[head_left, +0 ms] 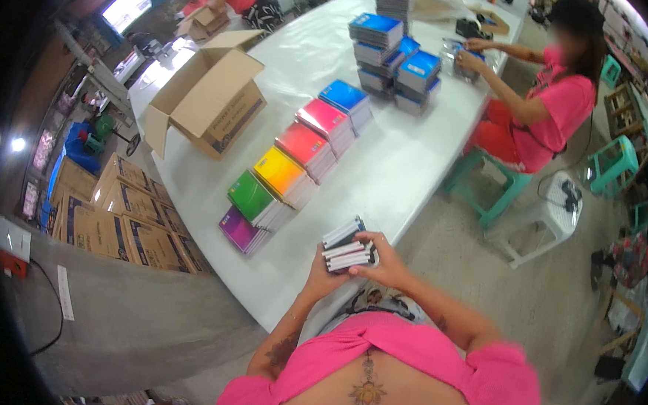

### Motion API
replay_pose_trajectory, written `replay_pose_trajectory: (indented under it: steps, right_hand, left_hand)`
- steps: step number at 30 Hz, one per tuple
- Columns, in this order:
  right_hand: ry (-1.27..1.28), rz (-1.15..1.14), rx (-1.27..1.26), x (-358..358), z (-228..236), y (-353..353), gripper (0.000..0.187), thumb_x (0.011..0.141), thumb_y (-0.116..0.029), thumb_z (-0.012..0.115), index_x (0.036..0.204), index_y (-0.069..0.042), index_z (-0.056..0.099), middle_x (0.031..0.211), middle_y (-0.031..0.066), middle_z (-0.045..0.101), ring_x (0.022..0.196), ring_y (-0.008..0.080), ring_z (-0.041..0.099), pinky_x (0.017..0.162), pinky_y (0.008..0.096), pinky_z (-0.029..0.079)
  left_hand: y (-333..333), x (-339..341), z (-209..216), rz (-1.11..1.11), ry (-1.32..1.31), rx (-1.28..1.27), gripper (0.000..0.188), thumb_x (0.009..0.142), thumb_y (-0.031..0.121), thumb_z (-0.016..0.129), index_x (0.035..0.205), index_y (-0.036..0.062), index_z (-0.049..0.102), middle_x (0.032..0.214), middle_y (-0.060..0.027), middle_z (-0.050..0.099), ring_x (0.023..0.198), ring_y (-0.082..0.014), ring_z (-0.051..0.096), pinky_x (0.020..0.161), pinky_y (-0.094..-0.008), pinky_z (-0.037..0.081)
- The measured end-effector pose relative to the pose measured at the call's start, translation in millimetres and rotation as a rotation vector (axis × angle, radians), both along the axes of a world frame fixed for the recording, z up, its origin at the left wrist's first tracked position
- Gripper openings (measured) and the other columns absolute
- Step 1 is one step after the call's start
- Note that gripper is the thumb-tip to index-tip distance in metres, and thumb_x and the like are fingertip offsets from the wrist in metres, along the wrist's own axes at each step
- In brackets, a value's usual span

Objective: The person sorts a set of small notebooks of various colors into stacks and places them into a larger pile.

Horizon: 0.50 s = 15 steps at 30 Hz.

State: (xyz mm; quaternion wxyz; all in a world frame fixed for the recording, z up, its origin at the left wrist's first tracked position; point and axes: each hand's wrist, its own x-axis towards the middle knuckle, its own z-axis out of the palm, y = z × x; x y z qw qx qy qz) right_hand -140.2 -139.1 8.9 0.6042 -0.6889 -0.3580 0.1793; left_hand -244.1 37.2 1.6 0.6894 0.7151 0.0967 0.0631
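Both hands closed around notebook stack (347, 247).
Left hand (325, 275) cupped beneath; right hand (381, 262) gripping side, fingers curled over top edge.

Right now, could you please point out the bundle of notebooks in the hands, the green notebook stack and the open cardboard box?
Bundle of notebooks (347, 246), head view, spines.
Green notebook stack (251, 196), head view, top cover.
Open cardboard box (225, 116), head view, front wall.
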Motion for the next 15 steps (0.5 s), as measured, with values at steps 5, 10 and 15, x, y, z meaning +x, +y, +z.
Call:
replay_pose_trajectory:
  steps: [5,10,15]
  right_hand:
    - [-0.079,-0.129,0.119,9,-5,9,0.092,0.065,-0.043,0.091,0.132,-0.006,0.039,0.119,0.0124,0.047,0.122,0.0245,0.042,0.106,0.0397,0.034]
    - [0.353,0.036,0.312,11,-15,19,0.099,0.058,-0.032,0.097,0.134,-0.007,0.039,0.121,0.0118,0.048,0.116,0.0242,0.049,0.101,0.0359,0.041]
    - [0.213,0.155,0.164,20,-17,22,0.097,0.061,-0.023,0.096,0.136,-0.007,0.036,0.124,0.0096,0.052,0.119,0.0200,0.052,0.102,0.0354,0.044]
  left_hand:
    - [6,0,-6,0.003,-0.026,0.199,0.077,0.073,0.021,0.087,0.129,0.0010,0.039,0.123,-0.0151,0.057,0.117,-0.0230,0.058,0.098,-0.0366,0.048]
    - [3,3,-10,0.007,-0.053,0.273,0.075,0.072,0.025,0.088,0.126,0.0018,0.041,0.119,-0.0158,0.061,0.112,-0.0230,0.062,0.094,-0.0351,0.050]
    - [13,8,-4,0.035,-0.091,0.403,0.076,0.070,0.032,0.089,0.123,0.0023,0.042,0.110,-0.0191,0.065,0.106,-0.0311,0.065,0.090,-0.0399,0.052]
